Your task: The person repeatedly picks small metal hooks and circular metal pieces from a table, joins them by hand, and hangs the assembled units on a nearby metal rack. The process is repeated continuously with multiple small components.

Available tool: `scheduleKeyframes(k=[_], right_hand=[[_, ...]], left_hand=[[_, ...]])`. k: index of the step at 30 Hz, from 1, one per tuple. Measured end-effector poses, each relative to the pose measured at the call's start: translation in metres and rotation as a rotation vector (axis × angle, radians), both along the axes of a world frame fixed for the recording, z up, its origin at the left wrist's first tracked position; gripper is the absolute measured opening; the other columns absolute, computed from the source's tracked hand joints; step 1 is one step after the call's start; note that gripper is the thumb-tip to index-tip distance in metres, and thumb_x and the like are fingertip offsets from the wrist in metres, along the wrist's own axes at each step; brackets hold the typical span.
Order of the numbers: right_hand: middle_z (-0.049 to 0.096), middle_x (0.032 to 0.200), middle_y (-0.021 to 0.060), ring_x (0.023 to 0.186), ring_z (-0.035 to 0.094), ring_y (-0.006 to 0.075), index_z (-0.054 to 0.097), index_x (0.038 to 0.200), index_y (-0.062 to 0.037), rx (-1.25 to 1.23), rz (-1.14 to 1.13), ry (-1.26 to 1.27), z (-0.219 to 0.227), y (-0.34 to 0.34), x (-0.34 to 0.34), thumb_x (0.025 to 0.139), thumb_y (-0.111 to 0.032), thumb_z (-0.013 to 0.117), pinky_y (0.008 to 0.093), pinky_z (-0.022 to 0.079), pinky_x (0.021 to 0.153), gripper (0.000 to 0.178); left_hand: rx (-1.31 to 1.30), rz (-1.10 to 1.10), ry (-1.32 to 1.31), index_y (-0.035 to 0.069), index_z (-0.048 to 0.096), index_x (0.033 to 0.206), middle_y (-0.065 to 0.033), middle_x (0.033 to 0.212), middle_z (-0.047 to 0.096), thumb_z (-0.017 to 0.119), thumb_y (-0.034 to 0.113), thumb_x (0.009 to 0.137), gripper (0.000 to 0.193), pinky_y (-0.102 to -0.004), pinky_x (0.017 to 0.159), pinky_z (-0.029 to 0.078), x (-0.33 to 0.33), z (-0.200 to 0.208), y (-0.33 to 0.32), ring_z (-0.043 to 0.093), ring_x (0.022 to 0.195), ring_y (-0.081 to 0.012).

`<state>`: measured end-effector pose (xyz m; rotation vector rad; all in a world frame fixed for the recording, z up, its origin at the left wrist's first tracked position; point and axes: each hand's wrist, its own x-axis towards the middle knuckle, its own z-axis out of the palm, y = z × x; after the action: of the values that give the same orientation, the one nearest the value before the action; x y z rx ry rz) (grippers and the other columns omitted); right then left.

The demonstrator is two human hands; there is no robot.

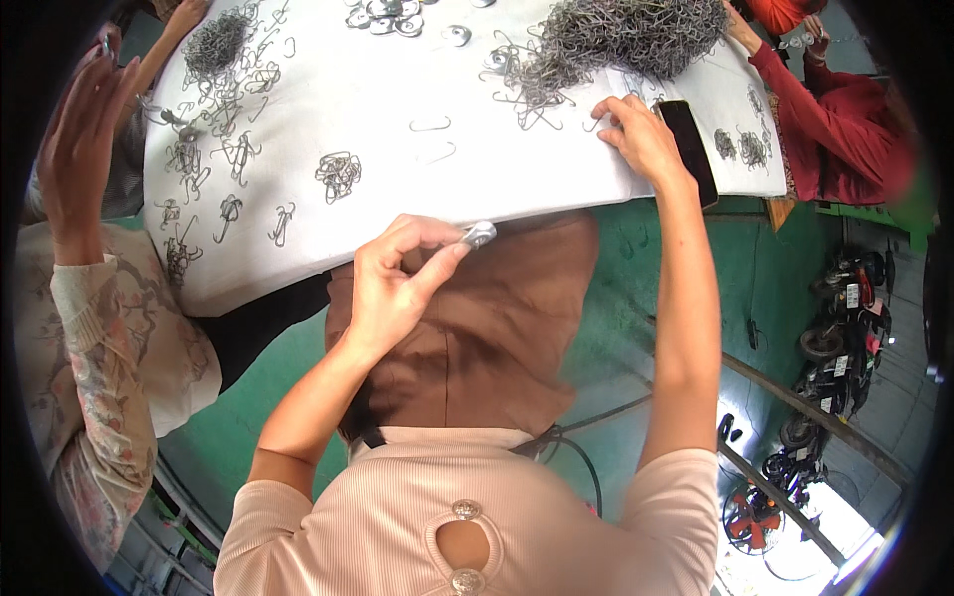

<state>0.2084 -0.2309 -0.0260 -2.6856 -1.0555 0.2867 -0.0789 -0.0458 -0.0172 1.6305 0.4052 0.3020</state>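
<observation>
My left hand (402, 278) is closed at the table's front edge, pinching a small shiny metal piece with a rounded end (480, 234) between thumb and fingers. Over the table, my right hand (641, 139) has its fingers curled but apart. A thin wire hook (589, 124) shows right by its fingertips; no grip on it can be made out. Beyond that hand rises a big tangled heap of wire hooks (631, 38), with looser hooks (537, 99) spilling toward me. Two single hooks (430, 125) lie in the middle of the white table (348, 94).
A black phone (688, 149) lies just right of my right hand. Small hook bundles (339, 176) and another pile (216, 45) are on the left. Round metal pieces (388, 15) sit at the far side. Co-workers' hands (84, 149) and a red sleeve (820, 129) flank the table.
</observation>
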Motion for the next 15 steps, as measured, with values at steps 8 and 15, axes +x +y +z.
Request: scheduleKeyframes(k=[8, 15], right_hand=[[0.063, 0.093, 0.0169, 0.088, 0.059, 0.0402, 0.056, 0.091, -0.0031, 0.066, 0.078, -0.002, 0.001, 0.011, -0.027, 0.087, -0.016, 0.06, 0.0461, 0.047, 0.076, 0.014], [0.065, 0.086, 0.0091, 0.068, 0.06, 0.0111, 0.06, 0.097, 0.0015, 0.907, -0.353, 1.006, 0.042, 0.032, -0.158, 0.09, -0.007, 0.061, 0.0199, 0.044, 0.053, 0.011]], left_hand=[[-0.058, 0.004, -0.014, 0.002, 0.069, 0.09, -0.0054, 0.087, 0.067, 0.069, 0.002, 0.08, 0.011, -0.025, 0.075, 0.047, -0.001, -0.003, -0.002, 0.06, 0.079, -0.012], [-0.063, 0.001, -0.009, 0.001, 0.069, 0.089, -0.0062, 0.087, 0.068, 0.07, 0.002, 0.078, 0.011, -0.0266, 0.076, 0.048, -0.001, -0.005, -0.002, 0.061, 0.08, -0.0136]])
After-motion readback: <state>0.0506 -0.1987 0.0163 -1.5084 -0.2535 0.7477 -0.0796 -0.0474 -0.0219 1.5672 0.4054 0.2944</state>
